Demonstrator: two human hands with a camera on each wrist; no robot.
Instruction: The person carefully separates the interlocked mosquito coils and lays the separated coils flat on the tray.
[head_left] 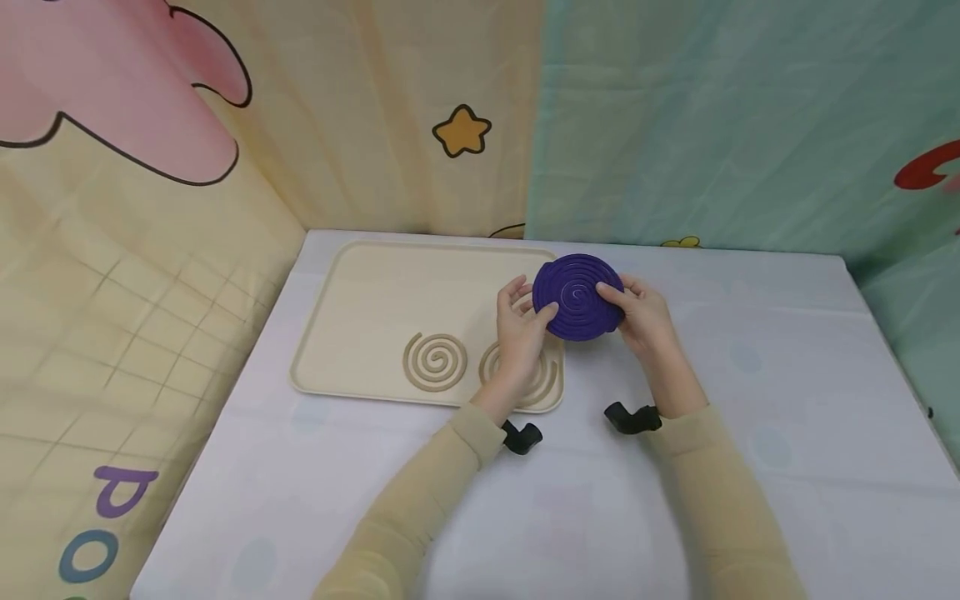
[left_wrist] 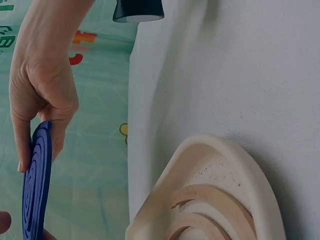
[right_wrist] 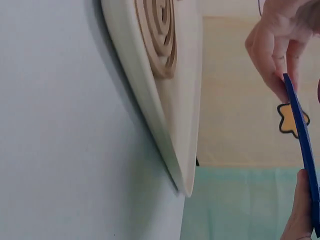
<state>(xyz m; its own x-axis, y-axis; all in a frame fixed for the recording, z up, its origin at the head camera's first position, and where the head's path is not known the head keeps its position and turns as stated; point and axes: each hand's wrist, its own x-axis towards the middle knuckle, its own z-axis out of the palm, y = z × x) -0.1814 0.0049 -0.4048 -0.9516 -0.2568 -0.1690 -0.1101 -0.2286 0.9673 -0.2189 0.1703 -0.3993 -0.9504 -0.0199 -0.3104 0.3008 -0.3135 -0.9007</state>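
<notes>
Purple spiral disc (head_left: 579, 297) held up off the tabletop (head_left: 757, 358) between both hands. Left hand (head_left: 521, 329) pinches its left edge, right hand (head_left: 647, 312) its right; neither nearer. Outline round, no long axis; coiled face towards the head camera. Below: cream tray (head_left: 375, 300), its right edge partly behind the disc. Two tan spirals lie by the tray's front edge: left spiral (head_left: 437, 358) uncovered, right spiral (head_left: 555, 382) partly hidden by left hand. Curtains (head_left: 712, 125) behind the tabletop's back edge.
</notes>
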